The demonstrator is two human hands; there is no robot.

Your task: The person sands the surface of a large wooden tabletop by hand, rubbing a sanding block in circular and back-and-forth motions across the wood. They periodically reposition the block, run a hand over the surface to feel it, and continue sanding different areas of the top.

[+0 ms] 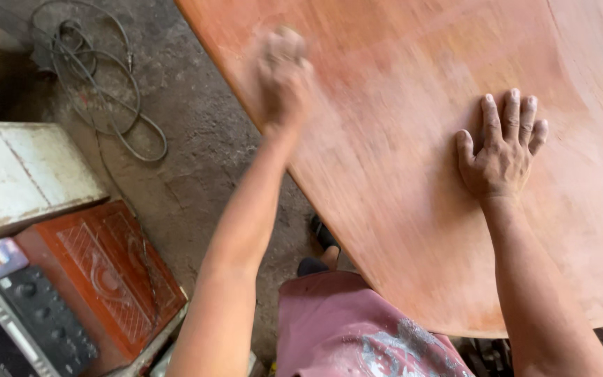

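A large reddish-brown wooden panel (399, 174) with a dusty, pale-streaked surface fills the right half of the view. My left hand (285, 73) is blurred with motion near the panel's left edge, fingers closed around something small and pale that I cannot make out. My right hand (500, 150) lies flat on the panel, palm down, fingers spread slightly, holding nothing.
A coiled grey cable (99, 91) lies on the concrete floor at the upper left. A white worn cabinet top (22, 174), an orange-red patterned plastic stool (109, 269) and a black audio device (29, 328) stand at the left. My sandalled foot (324, 241) shows below the panel.
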